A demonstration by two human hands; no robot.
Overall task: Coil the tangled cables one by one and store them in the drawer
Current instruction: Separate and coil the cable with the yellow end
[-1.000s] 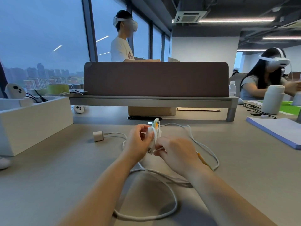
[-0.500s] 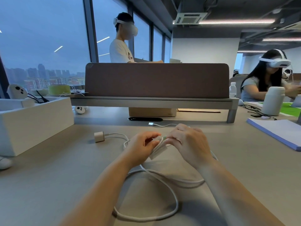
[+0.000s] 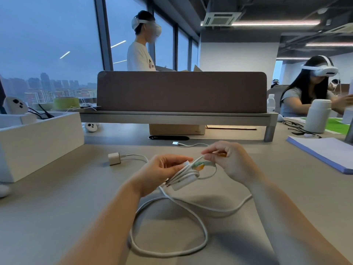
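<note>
My left hand [image 3: 162,169] grips a small bundle of coiled white cable [image 3: 186,177] just above the desk. My right hand [image 3: 229,161] pinches a thin strand with a green and orange piece [image 3: 199,165] at the bundle's far end. A thick white cable [image 3: 172,251] trails from the bundle in a big loop on the desk near me. A white charger plug [image 3: 114,158] with its thin cable lies left of my hands. Another white cable end with a USB plug [image 3: 175,143] lies beyond my hands. A white open box [image 3: 38,138] stands at the left.
A brown desk divider on a grey shelf [image 3: 181,115] blocks the far side. A white pad [image 3: 324,152] and a white bottle [image 3: 317,115] sit at the right. A person stands behind the divider, another sits at the right. A white controller [image 3: 91,126] lies by the shelf.
The bundle went from upright to lying sideways in my left hand. My right hand has come off it and pulled a thin strand out to the right, exposing the green and orange piece.
</note>
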